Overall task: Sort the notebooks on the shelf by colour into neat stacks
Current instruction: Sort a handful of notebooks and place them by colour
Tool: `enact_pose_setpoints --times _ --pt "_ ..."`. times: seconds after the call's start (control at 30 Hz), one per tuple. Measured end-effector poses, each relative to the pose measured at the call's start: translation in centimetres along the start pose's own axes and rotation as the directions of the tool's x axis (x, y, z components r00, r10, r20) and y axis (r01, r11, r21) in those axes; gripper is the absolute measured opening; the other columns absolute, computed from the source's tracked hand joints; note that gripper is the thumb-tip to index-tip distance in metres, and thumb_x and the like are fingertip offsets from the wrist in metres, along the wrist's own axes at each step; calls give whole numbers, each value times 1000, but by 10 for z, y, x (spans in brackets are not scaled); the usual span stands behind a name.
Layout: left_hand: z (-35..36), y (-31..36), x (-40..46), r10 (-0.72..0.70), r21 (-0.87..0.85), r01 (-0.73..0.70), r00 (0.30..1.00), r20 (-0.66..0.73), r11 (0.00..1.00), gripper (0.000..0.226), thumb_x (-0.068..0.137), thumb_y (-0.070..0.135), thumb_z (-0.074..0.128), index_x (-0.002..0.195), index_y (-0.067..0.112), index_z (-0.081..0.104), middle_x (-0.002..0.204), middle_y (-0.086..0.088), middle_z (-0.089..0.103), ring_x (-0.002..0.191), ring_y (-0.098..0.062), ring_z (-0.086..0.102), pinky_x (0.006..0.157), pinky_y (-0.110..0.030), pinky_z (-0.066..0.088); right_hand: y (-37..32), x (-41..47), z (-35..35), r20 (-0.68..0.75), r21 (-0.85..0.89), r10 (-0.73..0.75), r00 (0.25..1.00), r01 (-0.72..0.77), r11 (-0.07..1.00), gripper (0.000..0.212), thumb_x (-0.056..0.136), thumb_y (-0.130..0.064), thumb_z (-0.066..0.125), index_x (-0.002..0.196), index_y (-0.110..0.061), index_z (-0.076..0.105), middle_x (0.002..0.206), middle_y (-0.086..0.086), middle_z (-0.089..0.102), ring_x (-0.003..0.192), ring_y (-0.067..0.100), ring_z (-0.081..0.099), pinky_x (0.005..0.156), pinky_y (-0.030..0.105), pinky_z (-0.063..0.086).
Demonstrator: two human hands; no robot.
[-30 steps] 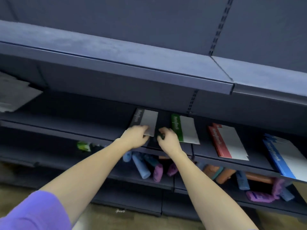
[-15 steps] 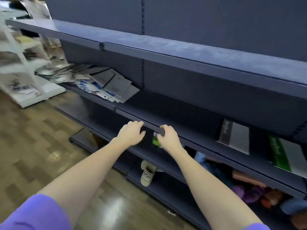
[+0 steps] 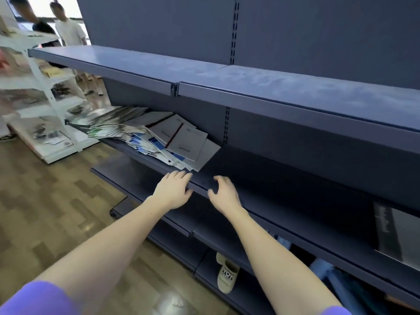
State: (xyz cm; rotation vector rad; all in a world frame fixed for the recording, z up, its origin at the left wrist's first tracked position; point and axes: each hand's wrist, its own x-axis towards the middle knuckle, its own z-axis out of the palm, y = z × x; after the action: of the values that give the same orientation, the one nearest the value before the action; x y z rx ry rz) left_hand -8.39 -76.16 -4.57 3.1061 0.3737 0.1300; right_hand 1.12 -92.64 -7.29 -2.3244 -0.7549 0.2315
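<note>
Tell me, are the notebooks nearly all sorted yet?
Not nearly. Done: one dark grey notebook lies neatly by itself at the right of the dark blue metal shelf. In hand: nothing; the left hand and right hand are empty, reaching along the shelf edge toward the pile. Left: the messy heap of mixed white, blue and green notebooks, where colours are jumbled together.

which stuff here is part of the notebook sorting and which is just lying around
Part of the job:
messy notebook pile
dark notebook
middle shelf
left hand, right hand, both empty

Just lying about:
beige slipper
white rack
</note>
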Motion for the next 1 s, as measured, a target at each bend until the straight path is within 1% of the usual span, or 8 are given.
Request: enact_pose_setpoints --times 0.3,0.4,0.6,0.7,0.77,0.87,0.93,1.0 --pt "-4 -94 85 18 64 -21 999 37 998 58 97 39 50 149 15 39 154 -8 40 143 -30 32 117 -41 25 -44 106 48 -54 100 8 999 -2 995 44 94 -23 59 136 -12 53 138 9 52 126 28 51 104 38 45" --pt "-1 -116 104 31 48 -34 998 48 998 61 97 40 52 150 17 36 158 -6 36 145 -29 28 118 -42 23 -55 136 58 -13 -30 13 1000 -14 999 53 95 -31 58 144 -14 46 147 10 46 132 30 47 107 39 43" --pt "7 -148 146 82 68 -87 994 67 994 61 100 42 46 155 23 28 163 -9 21 150 -32 16 122 -45 16 -63 163 82 130 -285 118 985 -77 955 69 97 -60 44 156 -33 22 166 0 13 150 29 18 119 47 26" --pt "20 -162 160 72 92 -82 992 99 992 62 100 49 41 156 27 24 165 -12 13 151 -38 8 123 -52 8 -57 154 90 40 -353 186 982 -161 922 65 97 -65 38 153 -33 30 164 0 20 150 25 19 118 45 25" --pt "27 -165 164 140 94 -149 986 96 984 59 99 51 41 153 30 31 162 -11 22 149 -38 15 121 -54 7 -56 149 92 -52 -381 230 972 -232 895 62 99 -64 33 149 -28 38 159 2 33 145 26 30 114 41 31" --pt "31 -161 168 307 10 -308 950 54 951 51 97 46 46 145 28 43 151 -5 44 139 -33 34 115 -47 26 -60 146 93 -212 -373 323 922 -382 846 50 101 -53 31 132 -21 54 139 8 54 123 31 51 98 38 43" --pt "28 -162 172 375 -59 -374 927 7 926 48 98 43 47 143 27 46 147 -4 49 136 -32 37 110 -44 32 -66 148 94 -257 -384 405 877 -477 791 50 102 -51 32 133 -17 50 138 13 52 122 34 51 97 41 44" --pt "26 -171 179 389 -65 -389 921 -17 919 47 99 39 45 144 26 44 149 -5 45 138 -31 34 112 -44 28 -73 149 94 -237 -392 493 837 -547 740 60 102 -53 35 147 -13 36 150 15 39 132 37 42 104 45 39"
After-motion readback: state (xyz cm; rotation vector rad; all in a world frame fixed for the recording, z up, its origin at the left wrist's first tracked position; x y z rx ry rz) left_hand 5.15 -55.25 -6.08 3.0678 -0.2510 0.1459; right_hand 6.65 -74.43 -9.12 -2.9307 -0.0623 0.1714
